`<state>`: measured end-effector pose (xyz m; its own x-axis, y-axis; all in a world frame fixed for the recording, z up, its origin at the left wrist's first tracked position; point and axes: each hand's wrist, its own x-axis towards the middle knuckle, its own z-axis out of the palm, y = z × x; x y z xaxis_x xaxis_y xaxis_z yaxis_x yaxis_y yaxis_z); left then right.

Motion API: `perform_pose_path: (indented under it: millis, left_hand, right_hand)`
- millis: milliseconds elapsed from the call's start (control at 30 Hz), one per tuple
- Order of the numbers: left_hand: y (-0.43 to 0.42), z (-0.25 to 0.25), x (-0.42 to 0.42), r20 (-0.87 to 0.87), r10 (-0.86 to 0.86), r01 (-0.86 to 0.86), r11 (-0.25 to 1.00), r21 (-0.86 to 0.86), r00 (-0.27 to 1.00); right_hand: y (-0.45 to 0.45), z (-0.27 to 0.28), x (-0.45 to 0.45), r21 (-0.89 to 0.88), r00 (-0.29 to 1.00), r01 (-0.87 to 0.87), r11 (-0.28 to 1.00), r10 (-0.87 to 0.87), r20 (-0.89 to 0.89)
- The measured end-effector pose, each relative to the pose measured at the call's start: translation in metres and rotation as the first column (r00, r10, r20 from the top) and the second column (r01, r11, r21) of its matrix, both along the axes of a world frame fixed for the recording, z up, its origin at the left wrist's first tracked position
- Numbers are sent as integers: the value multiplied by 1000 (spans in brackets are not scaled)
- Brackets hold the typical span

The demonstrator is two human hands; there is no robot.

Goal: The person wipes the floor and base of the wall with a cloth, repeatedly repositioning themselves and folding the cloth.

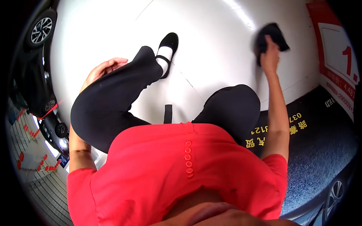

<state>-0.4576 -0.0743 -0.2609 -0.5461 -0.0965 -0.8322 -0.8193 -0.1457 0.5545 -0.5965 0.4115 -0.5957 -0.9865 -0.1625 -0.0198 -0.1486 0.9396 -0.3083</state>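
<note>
At the far left, a dark car [30, 77] is seen on the white floor [215, 41]. Nearer the middle, the left hand [102, 70] is held just beside the bent leg in black trousers [107, 101]; its grip is loosely open, with the fingers slightly curled and the palm partly hidden. A black strapped shoe [171, 40] is planted beyond that knee. Farther right, a black cloth [279, 33], blurred, is gripped by the right hand [270, 58] over the floor, beyond the other knee. At the right edge, a red-and-white sign [332, 41] is placed near the cloth.
</note>
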Motion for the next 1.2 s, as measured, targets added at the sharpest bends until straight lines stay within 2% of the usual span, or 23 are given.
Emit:
perform_pose_path:
  millis: [33,100,133,167,233,300,333,367,433,500,533,567,633,733,800,833,900,967,1033,1067,1133,1200]
  left_hand:
    - [0,0,1,4,6,-6,1000,-6,1000]
    - [-5,-3,0,17,64,-64,998,11,998]
    - [-9,-5,1,20,18,-18,1000,12,1000]
    - [-11,-5,1,26,21,-22,1000,7,999]
    - [-7,-5,1,-44,-15,15,1000,5,999]
    - [-6,-4,-5,-7,-4,5,999,41,1000]
    - [-8,-5,-6,8,23,-23,997,78,1000]
    - [-9,-6,-6,28,49,-52,992,116,998]
    - [-5,-5,-9,22,36,-37,996,78,999]
    - [-4,-6,-20,23,-2,-1,992,123,1000]
    - [-9,-10,-26,57,-30,18,978,208,998]
    - [-10,-13,-30,51,-31,19,977,212,998]
    - [-10,-15,-38,61,-70,50,958,284,996]
    - [-10,-17,-54,72,-139,119,966,231,988]
    - [-7,-18,-63,60,-173,158,967,201,983]
    - [-6,-18,-70,60,-202,190,968,162,978]
    - [-1,-17,-82,60,-227,216,965,152,972]
    - [-2,-23,-103,53,-261,252,958,139,964]
    - [-1,-47,-121,104,-317,299,941,159,943]
    - [-2,-59,-132,101,-334,316,935,158,937]
    - [-10,-91,-154,9,-426,424,902,81,904]
    - [-17,-134,-176,-19,-510,510,860,-1,860]
  right_hand:
    - [-18,-1,15,28,988,-99,995,95,123]
    - [-12,-15,7,46,987,-103,994,97,124]
    - [-10,-12,-3,93,992,-107,990,99,84]
    - [-10,-8,-18,95,989,-76,993,64,132]
    - [-14,-18,-50,129,994,-18,992,4,105]
    - [-48,10,-63,-3,976,-215,977,215,-41]
    - [-73,28,-62,-17,950,-311,950,311,-16]
    - [-101,43,-52,-33,915,-403,914,404,13]
    - [-150,47,-16,-98,788,-615,782,610,-79]
    - [-194,68,33,-202,612,-767,609,789,58]
    - [-211,64,55,-248,505,-827,504,861,65]
    - [-226,55,81,-297,388,-872,389,919,66]
    - [-251,47,129,-254,255,-926,279,959,125]
    - [-260,25,164,-202,260,-933,297,947,190]
    - [-253,19,161,-338,403,-815,470,880,252]
    - [-250,17,151,-331,413,-814,478,876,250]
    - [-242,12,125,-331,612,-698,635,769,183]
    - [-230,14,86,-229,810,-541,809,575,119]
    - [-214,20,48,-100,925,-324,941,338,173]
    - [-207,12,31,-30,966,-183,983,185,179]
    - [-189,14,6,-19,969,89,996,-82,231]
    - [-169,11,-2,-41,953,210,977,-195,231]
